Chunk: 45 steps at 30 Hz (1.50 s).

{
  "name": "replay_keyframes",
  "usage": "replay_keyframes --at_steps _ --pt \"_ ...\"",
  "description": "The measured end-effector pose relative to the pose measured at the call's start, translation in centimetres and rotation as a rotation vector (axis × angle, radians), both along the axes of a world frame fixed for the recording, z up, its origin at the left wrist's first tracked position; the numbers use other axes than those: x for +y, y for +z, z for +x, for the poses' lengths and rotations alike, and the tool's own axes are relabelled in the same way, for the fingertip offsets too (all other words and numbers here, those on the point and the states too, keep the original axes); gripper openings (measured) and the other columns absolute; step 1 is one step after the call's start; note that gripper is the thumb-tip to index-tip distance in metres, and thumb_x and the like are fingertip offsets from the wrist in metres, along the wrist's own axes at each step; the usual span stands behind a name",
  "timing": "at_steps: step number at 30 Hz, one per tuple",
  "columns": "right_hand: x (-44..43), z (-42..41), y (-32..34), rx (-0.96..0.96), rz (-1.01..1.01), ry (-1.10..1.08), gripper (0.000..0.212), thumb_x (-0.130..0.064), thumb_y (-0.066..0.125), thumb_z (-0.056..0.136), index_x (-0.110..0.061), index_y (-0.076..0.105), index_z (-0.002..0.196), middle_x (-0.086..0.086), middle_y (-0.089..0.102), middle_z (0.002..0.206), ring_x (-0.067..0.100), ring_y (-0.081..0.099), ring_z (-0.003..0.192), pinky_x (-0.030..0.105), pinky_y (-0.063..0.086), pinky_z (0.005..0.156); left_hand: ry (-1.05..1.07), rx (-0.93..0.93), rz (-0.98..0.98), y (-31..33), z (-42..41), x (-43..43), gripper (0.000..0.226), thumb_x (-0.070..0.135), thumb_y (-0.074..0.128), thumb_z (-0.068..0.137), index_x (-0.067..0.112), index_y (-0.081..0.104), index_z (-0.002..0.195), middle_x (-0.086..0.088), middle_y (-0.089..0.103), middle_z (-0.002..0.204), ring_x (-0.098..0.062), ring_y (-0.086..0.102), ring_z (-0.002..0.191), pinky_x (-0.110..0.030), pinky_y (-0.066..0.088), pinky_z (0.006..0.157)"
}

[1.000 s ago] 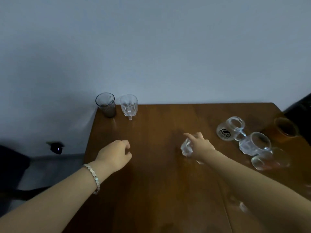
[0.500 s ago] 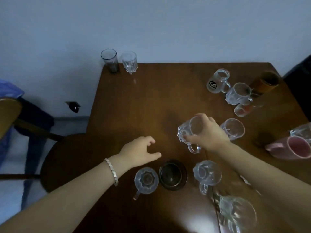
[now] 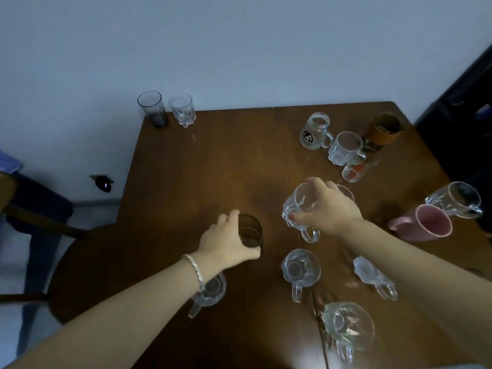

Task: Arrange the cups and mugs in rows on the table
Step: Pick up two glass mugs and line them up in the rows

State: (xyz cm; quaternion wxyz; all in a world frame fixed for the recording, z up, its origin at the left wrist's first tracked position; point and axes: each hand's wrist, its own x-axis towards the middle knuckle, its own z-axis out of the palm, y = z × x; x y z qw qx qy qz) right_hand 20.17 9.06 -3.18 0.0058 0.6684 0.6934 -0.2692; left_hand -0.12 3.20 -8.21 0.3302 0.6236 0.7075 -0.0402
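My right hand (image 3: 328, 209) grips a clear glass mug (image 3: 299, 209) just above the brown table (image 3: 226, 161), handle toward me. My left hand (image 3: 226, 243) is closed around a dark smoked glass (image 3: 250, 231) at the table's middle. A dark tumbler (image 3: 153, 109) and a clear cut glass (image 3: 182, 109) stand side by side at the far left corner. Clear mugs stand near me (image 3: 299, 270), (image 3: 346, 324), (image 3: 211, 290); another (image 3: 371, 275) lies tipped. A pink mug (image 3: 426, 226) lies on its side at the right.
At the far right stand a printed jar mug (image 3: 314, 131), a clear mug (image 3: 343, 147), an amber cup (image 3: 383, 129) and a small glass (image 3: 355, 170). Another clear mug (image 3: 456, 199) lies behind the pink one. A round wooden stool (image 3: 87, 262) sits left of the table.
My left hand has closed on the dark smoked glass and shifted it away from me. My right hand keeps the clear mug, moved slightly right. The view has tilted down.
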Motion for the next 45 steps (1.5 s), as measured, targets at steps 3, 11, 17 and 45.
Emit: replay_keyframes --at_steps 3,11,17,45 --pt "2.1 -0.6 -0.3 -0.007 -0.015 -0.005 0.088 -0.049 0.074 0.070 -0.026 0.028 0.141 0.004 0.047 0.131 0.025 0.060 0.106 0.039 0.055 0.083 0.111 -0.021 0.092 2.1 -1.6 4.5 0.095 0.058 0.070 0.069 0.029 0.020 0.146 -0.005 0.036 0.142 -0.031 0.053 0.121 -0.040 0.052 0.092" --pt "13.7 -5.5 -1.3 -0.028 0.028 0.007 0.083 -0.051 0.072 0.071 -0.021 0.032 0.138 0.005 0.047 0.130 0.025 0.062 0.102 0.033 0.051 0.070 0.124 0.129 0.296 4.6 -6.9 19.0 0.096 0.051 0.072 0.067 0.025 0.024 0.145 -0.008 0.027 0.148 -0.033 0.050 0.122 -0.040 0.054 0.084" --pt "23.7 -9.8 -3.2 -0.024 0.063 -0.010 0.080 -0.050 0.071 0.073 -0.021 0.033 0.137 0.004 0.046 0.129 0.027 0.061 0.104 0.033 0.052 0.072 0.114 0.173 0.324 2.9 -9.6 30.4 0.091 0.039 0.076 0.069 0.011 0.031 0.143 -0.010 0.040 0.141 -0.032 0.050 0.124 -0.042 0.051 0.093" --pt "31.0 -14.9 -9.9 0.089 -0.084 0.021 0.057 -0.032 0.061 0.090 -0.006 0.038 0.136 0.014 0.045 0.136 0.032 0.052 0.121 0.038 0.045 0.098 -0.049 0.233 0.321 -2.6 -11.5 32.6 0.046 0.025 0.052 0.093 0.016 0.043 0.137 -0.008 0.041 0.144 -0.026 0.039 0.133 -0.039 0.035 0.109"
